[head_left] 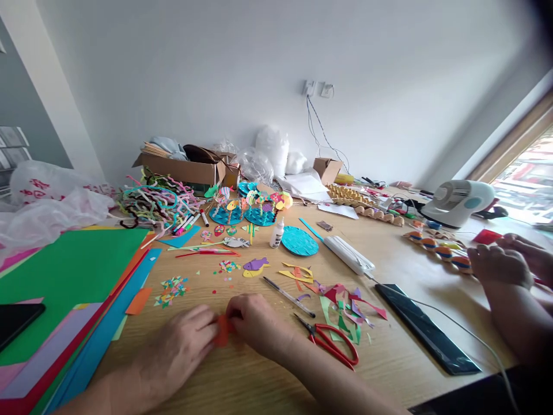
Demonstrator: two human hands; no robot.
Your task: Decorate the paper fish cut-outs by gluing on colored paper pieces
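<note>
Near the table's front, my left hand (184,340) and my right hand (256,323) pinch a small piece of orange paper (222,332) between them. Part of that paper is hidden by my fingers. Beside my right hand lie red-handled scissors (334,344), blades pointing to the upper left, and a pen (289,297). A purple paper fish (256,264) and a yellow paper fish (254,273) lie beyond it. Past my left hand are a pile of tiny coloured paper bits (171,291) and another orange paper piece (139,301).
Coloured paper sheets (78,265) are stacked at left. Farther back stand a glue bottle (277,235), a round blue disc (299,241) and pipe cleaners (155,202). Paper scraps (345,302), a white power strip (349,255) and a co-worker's hands (501,265) are to the right.
</note>
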